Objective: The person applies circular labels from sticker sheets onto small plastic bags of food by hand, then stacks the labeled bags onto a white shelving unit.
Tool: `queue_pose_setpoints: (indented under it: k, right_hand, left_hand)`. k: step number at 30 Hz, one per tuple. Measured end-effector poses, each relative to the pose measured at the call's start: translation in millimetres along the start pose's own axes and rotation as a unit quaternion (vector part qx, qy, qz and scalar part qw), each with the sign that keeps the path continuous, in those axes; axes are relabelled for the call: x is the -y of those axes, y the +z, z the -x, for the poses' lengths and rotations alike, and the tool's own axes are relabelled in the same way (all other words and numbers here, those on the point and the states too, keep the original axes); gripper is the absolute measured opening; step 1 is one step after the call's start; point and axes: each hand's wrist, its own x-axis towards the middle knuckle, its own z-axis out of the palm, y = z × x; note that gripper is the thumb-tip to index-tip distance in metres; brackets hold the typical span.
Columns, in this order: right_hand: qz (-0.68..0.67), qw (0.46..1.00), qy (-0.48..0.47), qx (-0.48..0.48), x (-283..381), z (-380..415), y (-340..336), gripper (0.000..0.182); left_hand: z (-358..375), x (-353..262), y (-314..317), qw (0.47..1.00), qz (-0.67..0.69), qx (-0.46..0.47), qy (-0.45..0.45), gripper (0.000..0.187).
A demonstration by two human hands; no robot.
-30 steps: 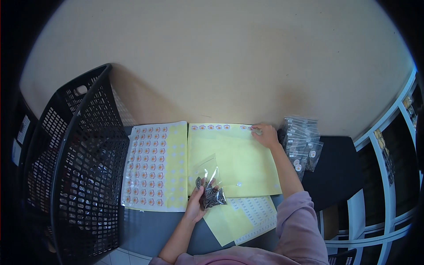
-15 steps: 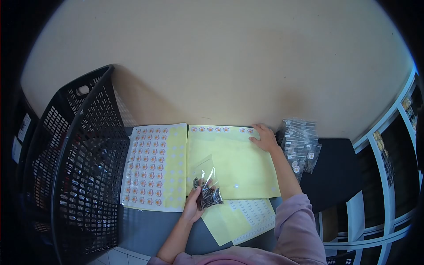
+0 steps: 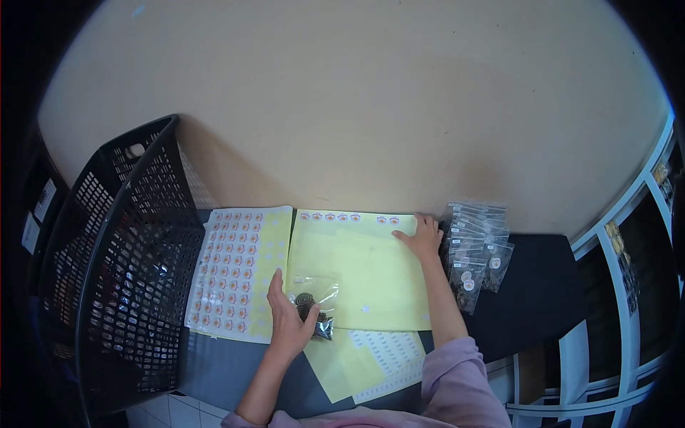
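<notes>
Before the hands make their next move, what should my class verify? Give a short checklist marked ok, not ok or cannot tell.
1. Left hand at the clear bag, thumb over it: ok.
2. Right hand at the top right corner of the yellow sheet: ok.
3. Stickers along the sheet's top edge: ok, seven show.
4. Clear bag sealed: cannot tell.
5. Bag pile right of the sheet: ok.

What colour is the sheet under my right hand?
The sheet is pale yellow, clearest in the head view.

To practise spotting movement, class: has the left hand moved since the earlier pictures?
Yes, leftward. Judged against the left edge of the yellow sheet, the left hand now has its fingers over the fuller sticker sheet; earlier they were right of that edge.
</notes>
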Motion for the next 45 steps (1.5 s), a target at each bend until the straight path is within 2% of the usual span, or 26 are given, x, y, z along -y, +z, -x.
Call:
queue_pose_setpoints:
  k: [1,3,4,6,7,8,10,11,13,14,16,19,21,23,25,27,33,45]
  right_hand:
    - [-0.001,1.000,-0.001,-0.001,-0.5,0.4,2.0,0.074]
    - [-0.069,0.996,0.021,-0.061,-0.3,-0.5,5.6,0.073]
    - [-0.070,0.995,0.017,-0.063,-0.1,-1.1,6.4,0.073]
    - [-0.128,0.988,-0.006,-0.082,-0.3,-1.4,7.7,0.068]
    - [-0.128,0.990,-0.011,-0.061,-1.0,-1.0,6.9,0.058]
    - [-0.130,0.990,-0.014,-0.061,-1.5,-1.7,6.7,0.058]
    - [-0.161,0.986,-0.016,-0.043,-3.1,-1.5,5.6,0.046]
    - [-0.163,0.986,-0.015,-0.039,-4.7,-1.3,3.7,0.046]
    - [-0.222,0.969,-0.086,-0.059,-3.3,-4.5,-7.6,0.035]
    - [-0.223,0.969,-0.086,-0.059,-3.0,-6.2,-11.6,0.035]
    - [-0.335,0.929,-0.155,0.037,-3.1,-8.6,-19.8,0.029]
    - [-0.404,0.897,-0.173,0.040,2.0,-5.9,-28.4,0.025]
    - [-0.417,0.893,-0.154,0.072,-2.6,-8.7,-27.6,0.025]
    - [-0.430,0.886,-0.135,0.104,-5.7,-9.9,-25.5,0.024]
    - [-0.508,0.846,-0.129,0.098,-5.2,-10.1,-24.7,0.025]
    - [-0.502,0.848,-0.132,0.107,-3.6,-8.4,-27.9,0.025]
    - [-0.466,0.868,-0.146,0.096,-1.5,-9.0,-31.6,0.024]
    - [-0.461,0.864,-0.174,0.105,1.0,-8.0,-29.5,0.024]
  left_hand:
    - [-7.5,-6.3,3.4,0.999,-0.027,0.004,0.037,0.078]
    - [-22.0,-15.3,16.3,0.993,-0.064,0.022,0.095,0.073]
    - [-29.6,-17.4,26.5,0.993,-0.064,0.019,0.095,0.073]
    - [-45.1,-20.9,49.0,0.989,-0.059,0.094,0.101,0.068]
    - [-53.1,-23.8,59.2,0.987,-0.062,0.100,0.110,0.059]
    - [-63.1,-23.5,70.2,0.987,-0.064,0.097,0.109,0.059]
    - [-82.8,-24.9,89.4,0.984,-0.025,0.122,0.126,0.052]
    - [-91.5,-30.2,97.2,0.983,-0.037,0.089,0.155,0.044]
    - [-110.3,-34.8,112.9,0.984,-0.011,0.084,0.154,0.042]
    - [-118.9,-35.3,121.6,0.985,0.019,0.078,0.155,0.040]
    - [-130.2,-39.4,136.0,0.981,0.023,0.044,0.186,0.038]
    - [-136.7,-49.6,146.7,0.986,0.041,0.047,0.158,0.038]
    - [-135.0,-56.8,149.8,0.984,0.141,0.002,0.110,0.036]
    - [-133.4,-55.1,150.4,0.983,0.133,-0.007,0.123,0.037]
    - [-133.5,-52.4,149.7,0.982,0.124,-0.017,0.138,0.038]
    - [-134.7,-49.5,149.9,0.986,0.059,-0.013,0.156,0.035]
    - [-133.3,-48.2,153.4,0.978,0.045,-0.067,0.193,0.022]
    - [-134.3,-42.0,153.3,0.979,0.050,-0.057,0.190,0.012]
